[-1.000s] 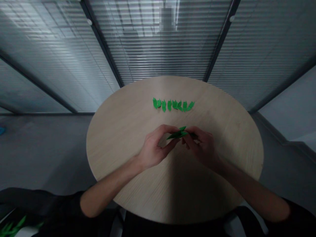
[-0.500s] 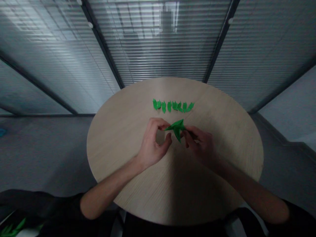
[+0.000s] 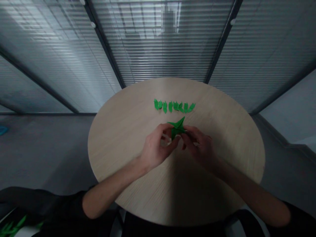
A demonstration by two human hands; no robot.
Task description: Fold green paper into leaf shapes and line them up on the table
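Note:
Between my two hands, above the middle of the round table, is a green folded-paper star (image 3: 178,125) with pointed arms. My left hand (image 3: 159,144) curves around its left and lower side, thumb and fingers closed on its points. From the right, my right hand (image 3: 199,143) pinches the star's right side with thumb and fingertips. Parts of the star are hidden behind my fingers. Beyond it lies a row of several small green folded paper pieces (image 3: 170,106), spread from left to right on the wood.
The round wooden table (image 3: 118,131) stands before glass partitions with blinds (image 3: 160,62). More green pieces (image 3: 14,227) show at the lower left, beside something white. A blue object (image 3: 3,130) lies on the grey floor at the far left.
The star has turned, its points now aimed differently. My left hand has shifted right and its thumb has come in against the star; my right hand is nearly still.

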